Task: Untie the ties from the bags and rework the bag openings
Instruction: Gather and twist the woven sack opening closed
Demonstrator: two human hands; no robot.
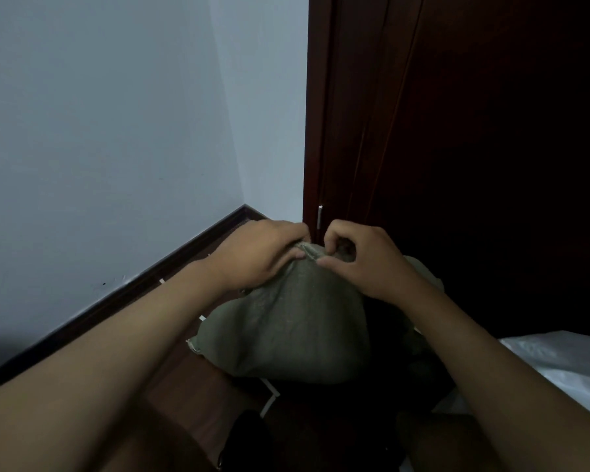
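A green bag (286,321) sits on the brown floor (184,369), in the corner by the pale wall (116,131) and the dark door (457,131). It is full and lumpy. Both hands are at its top, close together. The left hand (263,253) curls round the bunched top of the bag and holds it. The right hand (365,257) pinches the top edge with thumb and fingers. A white sheet (559,362) lies low on the right.
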